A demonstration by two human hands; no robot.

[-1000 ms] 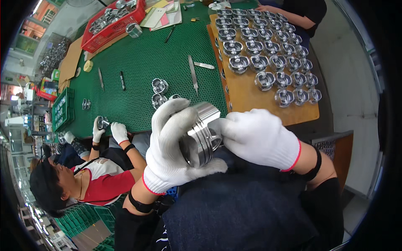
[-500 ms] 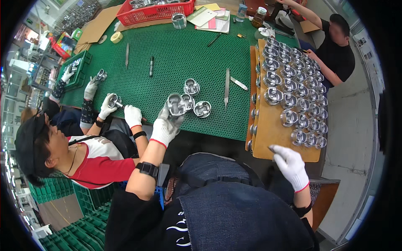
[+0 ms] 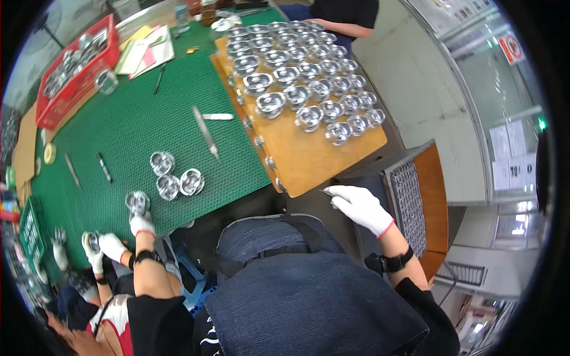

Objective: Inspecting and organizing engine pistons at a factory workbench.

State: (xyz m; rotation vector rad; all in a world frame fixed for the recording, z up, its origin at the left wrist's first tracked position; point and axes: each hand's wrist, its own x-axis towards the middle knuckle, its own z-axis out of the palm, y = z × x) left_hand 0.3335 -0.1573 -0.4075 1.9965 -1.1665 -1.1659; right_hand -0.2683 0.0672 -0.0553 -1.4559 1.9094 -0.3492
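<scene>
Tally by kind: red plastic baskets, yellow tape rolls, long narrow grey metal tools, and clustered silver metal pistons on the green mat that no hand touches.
Red plastic basket: 1
Yellow tape roll: 1
Long narrow grey metal tools: 2
Clustered silver metal pistons: 3
Total: 7

We've got glossy metal pistons (image 3: 192,182) gleaming, a matt, textured mat (image 3: 196,157), smooth wooden board (image 3: 323,155), knitted cloth gloves (image 3: 363,209), rough denim apron (image 3: 317,302)!

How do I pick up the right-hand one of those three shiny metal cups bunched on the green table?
Probably best by the outer round wall of the right-hand metal cup, reaching from above and its right: it stands hollow side up, and another cup sits close on its left, crowding fingers there.
</scene>
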